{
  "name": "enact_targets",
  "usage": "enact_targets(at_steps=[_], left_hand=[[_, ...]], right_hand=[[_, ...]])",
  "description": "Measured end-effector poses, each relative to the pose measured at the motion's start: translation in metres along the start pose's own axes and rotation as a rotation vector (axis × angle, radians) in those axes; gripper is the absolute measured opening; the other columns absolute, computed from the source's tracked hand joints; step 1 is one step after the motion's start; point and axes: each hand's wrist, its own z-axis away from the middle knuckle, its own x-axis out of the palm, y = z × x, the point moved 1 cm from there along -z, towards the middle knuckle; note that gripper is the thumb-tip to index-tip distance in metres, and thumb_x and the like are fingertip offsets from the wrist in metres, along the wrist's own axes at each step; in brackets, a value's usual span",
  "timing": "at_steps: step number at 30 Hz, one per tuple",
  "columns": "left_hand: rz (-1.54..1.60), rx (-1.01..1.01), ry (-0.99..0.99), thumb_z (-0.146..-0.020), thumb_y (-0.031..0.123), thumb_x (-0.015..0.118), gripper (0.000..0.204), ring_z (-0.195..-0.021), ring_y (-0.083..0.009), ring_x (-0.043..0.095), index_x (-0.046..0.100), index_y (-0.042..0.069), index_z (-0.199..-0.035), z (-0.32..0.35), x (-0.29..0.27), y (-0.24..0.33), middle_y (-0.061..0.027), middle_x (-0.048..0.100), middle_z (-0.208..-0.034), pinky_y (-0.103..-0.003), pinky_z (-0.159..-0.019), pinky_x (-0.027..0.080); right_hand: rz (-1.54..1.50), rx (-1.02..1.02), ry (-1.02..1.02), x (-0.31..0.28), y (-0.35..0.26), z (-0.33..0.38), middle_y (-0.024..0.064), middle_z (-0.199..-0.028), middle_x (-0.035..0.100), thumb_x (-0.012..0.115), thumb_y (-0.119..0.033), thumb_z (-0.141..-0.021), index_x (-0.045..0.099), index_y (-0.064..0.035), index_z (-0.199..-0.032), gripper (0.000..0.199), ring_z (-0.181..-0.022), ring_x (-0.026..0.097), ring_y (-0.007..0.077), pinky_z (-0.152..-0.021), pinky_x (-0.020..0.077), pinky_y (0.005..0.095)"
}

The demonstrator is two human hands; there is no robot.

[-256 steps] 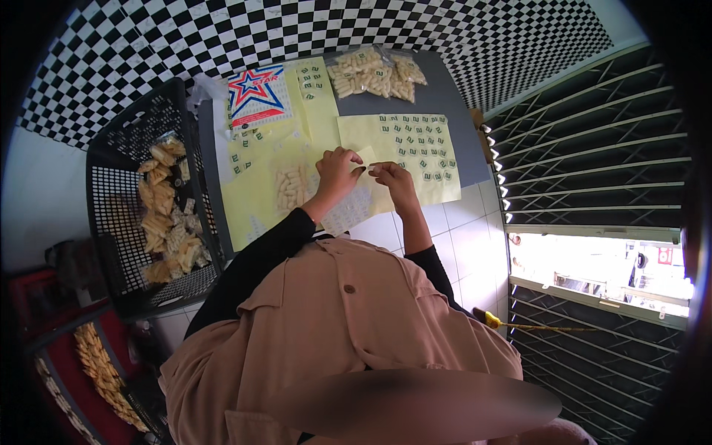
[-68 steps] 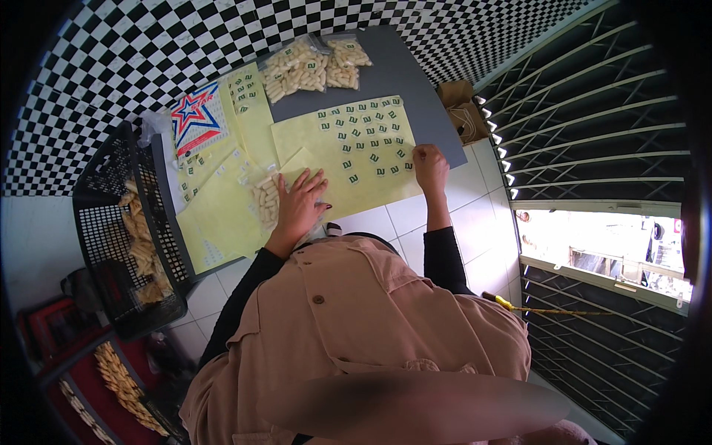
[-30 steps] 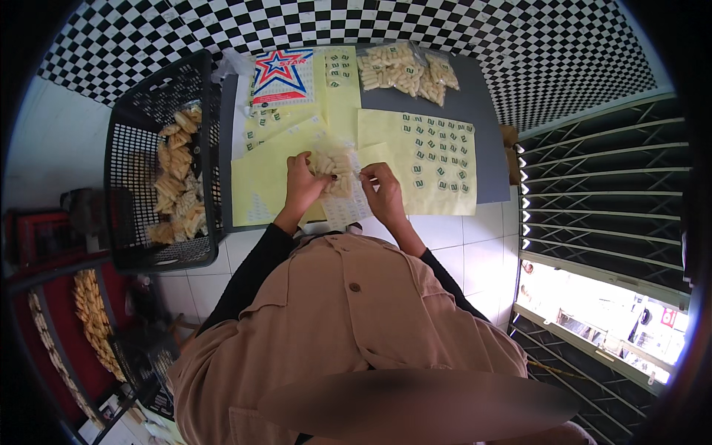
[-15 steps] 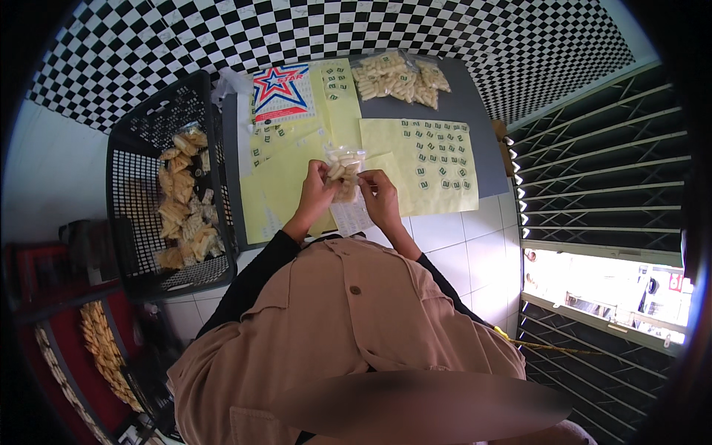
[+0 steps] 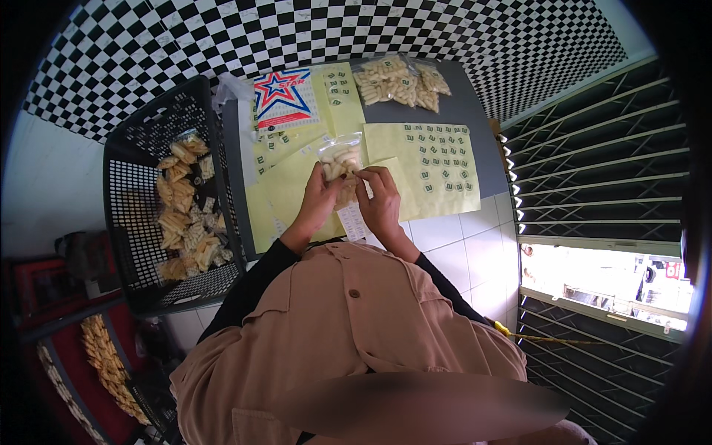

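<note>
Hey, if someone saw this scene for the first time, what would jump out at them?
Probably the small clear bag of pale snack pieces held up in the middle between the left hand and right hand, above yellow sticker sheets on the grey table. Next, the black plastic basket of similar bags at the left and the black-and-white checkered floor behind.

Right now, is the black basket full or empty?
Partly full: the black basket has pale snack packets piled along its right side; the mesh floor shows elsewhere.
</note>
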Motion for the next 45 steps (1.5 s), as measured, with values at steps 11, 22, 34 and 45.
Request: enact_targets(at_steps=[11,22,34,45], left_hand=[[-0.002,-0.011,-0.030,-0.095,0.000,0.051,0.032,-0.109,-0.0122,0.053,0.043,0.005,-0.125,0.001,-0.004,-0.003,-0.0057,0.054,-0.118,-0.026,-0.091,0.044],[0.191,-0.116,0.008,-0.093,0.001,0.045,0.032,-0.102,-0.0135,0.056,0.041,0.005,-0.124,-0.002,-0.012,-0.013,-0.0067,0.054,-0.115,-0.027,-0.086,0.048],[-0.018,0.008,-0.025,-0.092,0.014,0.065,0.038,-0.108,-0.0129,0.050,0.044,0.001,-0.120,-0.001,0.026,0.000,-0.0076,0.052,-0.117,-0.027,-0.092,0.042],[-0.468,0.038,0.067,-0.098,0.010,0.049,0.025,-0.100,-0.0141,0.055,0.043,-0.001,-0.120,-0.005,0.027,-0.038,-0.0110,0.056,-0.111,-0.028,-0.084,0.046]], right_hand=[[0.092,-0.089,0.004,0.005,-0.008,-0.005,0.0086,-0.089,0.062,0.069,-0.001,-0.076,0.064,-0.0051,-0.089,0.015,-0.081,0.061,0.0285,-0.070,0.0487,0.0386],[0.030,-0.075,-0.192,-0.003,-0.008,-0.006,0.0109,-0.100,0.060,0.069,-0.005,-0.077,0.066,-0.0024,-0.096,0.019,-0.088,0.058,0.0275,-0.078,0.0461,0.0373],[-0.300,0.435,-0.137,0.012,0.022,0.003,0.0261,-0.080,0.058,0.053,-0.023,-0.097,0.045,0.0043,-0.099,0.028,-0.069,0.058,0.0312,-0.066,0.0467,0.0399],[-0.334,0.626,-0.273,0.003,0.044,0.010,0.0316,-0.083,0.058,0.047,-0.034,-0.100,0.042,0.0034,-0.094,0.038,-0.081,0.059,0.0467,-0.070,0.0451,0.0471]])
